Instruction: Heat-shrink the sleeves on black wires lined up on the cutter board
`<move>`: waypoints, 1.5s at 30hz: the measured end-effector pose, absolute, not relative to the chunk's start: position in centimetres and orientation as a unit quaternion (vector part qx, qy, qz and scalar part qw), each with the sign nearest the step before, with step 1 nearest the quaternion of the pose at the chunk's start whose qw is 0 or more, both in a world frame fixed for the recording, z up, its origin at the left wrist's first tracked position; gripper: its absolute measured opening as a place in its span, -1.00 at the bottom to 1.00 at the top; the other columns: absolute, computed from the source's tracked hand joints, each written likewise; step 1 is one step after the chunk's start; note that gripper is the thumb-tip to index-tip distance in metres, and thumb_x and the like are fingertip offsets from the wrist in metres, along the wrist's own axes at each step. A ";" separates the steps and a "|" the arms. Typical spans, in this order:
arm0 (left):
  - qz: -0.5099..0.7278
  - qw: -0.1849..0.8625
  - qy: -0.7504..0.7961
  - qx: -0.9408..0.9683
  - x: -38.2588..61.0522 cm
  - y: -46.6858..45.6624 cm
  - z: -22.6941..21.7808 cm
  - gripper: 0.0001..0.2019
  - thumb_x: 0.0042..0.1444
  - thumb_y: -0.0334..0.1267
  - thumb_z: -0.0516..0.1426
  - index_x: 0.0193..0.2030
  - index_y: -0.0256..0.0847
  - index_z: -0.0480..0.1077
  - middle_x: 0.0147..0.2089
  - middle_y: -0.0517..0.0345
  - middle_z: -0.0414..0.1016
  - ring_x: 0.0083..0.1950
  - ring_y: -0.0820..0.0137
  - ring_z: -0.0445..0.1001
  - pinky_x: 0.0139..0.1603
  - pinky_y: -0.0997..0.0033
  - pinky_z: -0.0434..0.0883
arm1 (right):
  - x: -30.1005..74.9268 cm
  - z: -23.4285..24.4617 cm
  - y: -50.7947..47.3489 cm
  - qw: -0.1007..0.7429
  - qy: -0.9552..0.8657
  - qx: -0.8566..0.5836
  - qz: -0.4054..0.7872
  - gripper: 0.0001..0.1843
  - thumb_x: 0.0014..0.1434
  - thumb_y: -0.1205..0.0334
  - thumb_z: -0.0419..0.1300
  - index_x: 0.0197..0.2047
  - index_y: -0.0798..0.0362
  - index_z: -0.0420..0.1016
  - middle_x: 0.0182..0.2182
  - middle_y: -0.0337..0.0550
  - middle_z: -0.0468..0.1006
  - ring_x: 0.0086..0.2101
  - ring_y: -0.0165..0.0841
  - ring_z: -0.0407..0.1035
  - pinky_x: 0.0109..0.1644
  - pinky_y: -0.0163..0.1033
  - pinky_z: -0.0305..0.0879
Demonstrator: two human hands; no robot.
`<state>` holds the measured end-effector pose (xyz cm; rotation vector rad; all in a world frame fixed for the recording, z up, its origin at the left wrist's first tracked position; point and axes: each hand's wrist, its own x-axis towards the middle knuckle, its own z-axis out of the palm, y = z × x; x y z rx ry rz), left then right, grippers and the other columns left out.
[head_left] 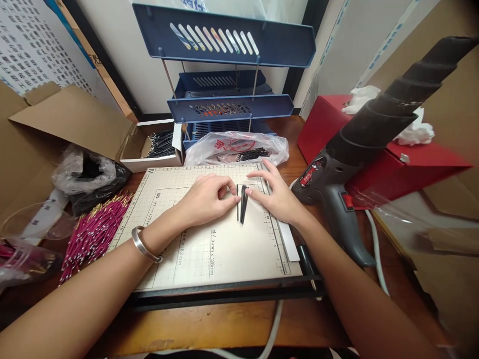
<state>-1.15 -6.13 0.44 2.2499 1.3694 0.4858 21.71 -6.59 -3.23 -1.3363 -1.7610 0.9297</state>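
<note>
My left hand (pixel 211 199), with a metal bracelet on its wrist, is closed in a pinch on one thin short black wire (pixel 237 212). Right beside that wire lies a small bundle of similar black wires (pixel 243 207) with pale tips, on the cream gridded board of a paper trimmer (pixel 190 259). My right hand (pixel 275 194) has its fingers apart; its thumb touches the upper part of the bundle. The other right fingers reach over the trimmer's right edge.
Magenta wires (pixel 99 229) are heaped on the left. Behind the trimmer stand a white box of black wires (pixel 159 144), a plastic bag (pixel 239 147) and a blue tiered rack (pixel 230 109). At right are a heat gun (pixel 348 199), a red box (pixel 325 117) and a cable (pixel 377 249).
</note>
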 end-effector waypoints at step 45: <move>-0.048 0.127 0.477 0.868 -2.0 -6.6 5.3 -0.76 0.27 -0.39 0.20 -0.02 -0.18 0.68 -0.03 0.04 0.75 -0.04 0.16 0.65 -0.03 0.26 0.45 | 21.4 -5.0 -5.4 0.576 -0.323 -0.480 0.578 -0.42 -0.06 0.02 0.51 0.00 -0.08 0.48 0.10 -0.10 0.68 0.25 -0.05 0.54 0.36 0.11 0.48</move>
